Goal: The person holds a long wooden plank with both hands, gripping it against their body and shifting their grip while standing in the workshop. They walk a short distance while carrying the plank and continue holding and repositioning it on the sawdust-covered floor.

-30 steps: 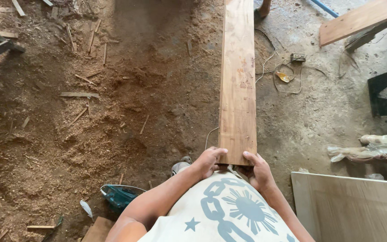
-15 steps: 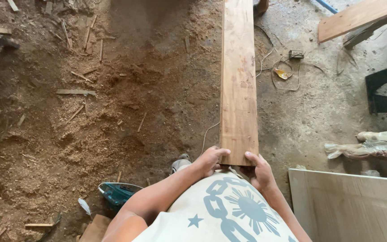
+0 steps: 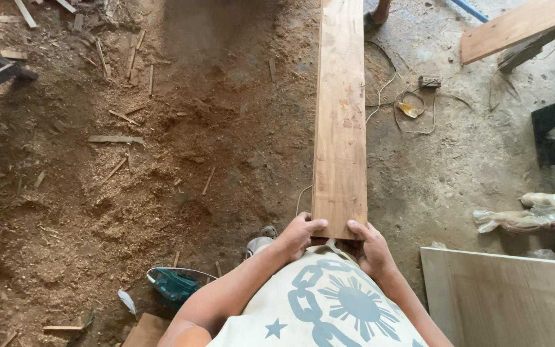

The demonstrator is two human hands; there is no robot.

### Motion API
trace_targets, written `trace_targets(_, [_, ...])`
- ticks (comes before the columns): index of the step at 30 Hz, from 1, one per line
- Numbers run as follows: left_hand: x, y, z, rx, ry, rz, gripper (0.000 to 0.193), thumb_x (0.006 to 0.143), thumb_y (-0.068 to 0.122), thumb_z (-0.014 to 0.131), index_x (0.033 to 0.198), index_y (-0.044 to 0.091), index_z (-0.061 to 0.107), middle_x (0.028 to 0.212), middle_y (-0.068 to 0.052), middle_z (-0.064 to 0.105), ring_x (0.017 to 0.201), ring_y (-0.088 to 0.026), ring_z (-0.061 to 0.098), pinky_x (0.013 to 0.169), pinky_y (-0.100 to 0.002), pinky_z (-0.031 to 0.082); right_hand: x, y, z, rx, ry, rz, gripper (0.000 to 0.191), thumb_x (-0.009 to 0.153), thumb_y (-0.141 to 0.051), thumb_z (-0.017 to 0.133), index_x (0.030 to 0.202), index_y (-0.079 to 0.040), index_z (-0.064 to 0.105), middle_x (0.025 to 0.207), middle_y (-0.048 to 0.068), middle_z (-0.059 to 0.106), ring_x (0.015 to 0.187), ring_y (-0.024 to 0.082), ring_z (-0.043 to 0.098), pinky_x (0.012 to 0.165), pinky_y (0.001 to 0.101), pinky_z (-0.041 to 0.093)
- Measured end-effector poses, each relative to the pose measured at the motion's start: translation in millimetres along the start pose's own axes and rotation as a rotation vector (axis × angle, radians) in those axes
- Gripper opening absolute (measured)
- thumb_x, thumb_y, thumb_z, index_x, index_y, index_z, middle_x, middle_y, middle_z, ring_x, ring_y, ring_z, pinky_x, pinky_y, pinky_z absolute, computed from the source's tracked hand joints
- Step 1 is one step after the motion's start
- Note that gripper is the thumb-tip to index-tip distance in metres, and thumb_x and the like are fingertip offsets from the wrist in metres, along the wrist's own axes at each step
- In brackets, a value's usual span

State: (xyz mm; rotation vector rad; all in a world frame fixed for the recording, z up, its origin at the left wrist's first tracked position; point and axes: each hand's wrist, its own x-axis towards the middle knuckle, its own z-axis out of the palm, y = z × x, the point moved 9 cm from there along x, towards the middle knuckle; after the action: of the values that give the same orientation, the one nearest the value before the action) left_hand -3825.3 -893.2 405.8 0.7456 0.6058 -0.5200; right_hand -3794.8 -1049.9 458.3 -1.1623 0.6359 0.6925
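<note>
A long brown wooden plank runs away from me over the dirt floor, its far end beyond the top of the view. My left hand grips the near end's left corner, thumb on top. On the right corner, my right hand is closed the same way. The near end sits just in front of my pale shirt with a blue chain and sun print.
Thick sawdust and wood scraps cover the floor at left. A teal power tool lies near my left elbow. A pale board is at lower right, a grey cord with a plug right of the plank, and more planks at top right.
The view has shifted very slightly; both hands keep the same hold on the plank's near end and the plank stays in line.
</note>
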Motion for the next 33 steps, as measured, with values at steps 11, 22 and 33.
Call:
trace_targets(11, [9,-3,-3,0.057,0.034,-0.021,0.055,0.088,0.02,0.074,0.13,-0.003,0.046,0.115,-0.018,0.062,0.097,-0.028,0.068,0.078,-0.043,0.062,10,6,-11,0.022,0.019,-0.026,0.041,0.089,-0.019,0.066,0.128,-0.006,0.058,0.109,0.011,0.065,0.091,0.026,0.065,0.08,0.0446,0.057])
trace_targets(22, [9,-7,-9,0.056,0.042,-0.024,0.059,0.085,0.021,0.075,0.13,-0.003,0.046,0.114,-0.019,0.063,0.096,-0.028,0.069,0.078,-0.041,0.061,9,8,-9,-0.034,0.052,-0.011,0.042,0.088,-0.021,0.067,0.128,-0.009,0.06,0.109,0.01,0.064,0.09,0.024,0.063,0.077,0.0423,0.056])
trace_targets(33, [0,-2,-10,0.009,0.055,-0.013,0.057,0.086,0.018,0.073,0.13,-0.005,0.045,0.114,-0.02,0.062,0.096,-0.028,0.069,0.08,-0.041,0.06,7,10,1,-0.016,0.027,0.002,0.043,0.088,-0.02,0.068,0.127,-0.006,0.058,0.106,0.011,0.063,0.085,0.024,0.063,0.074,0.0406,0.057])
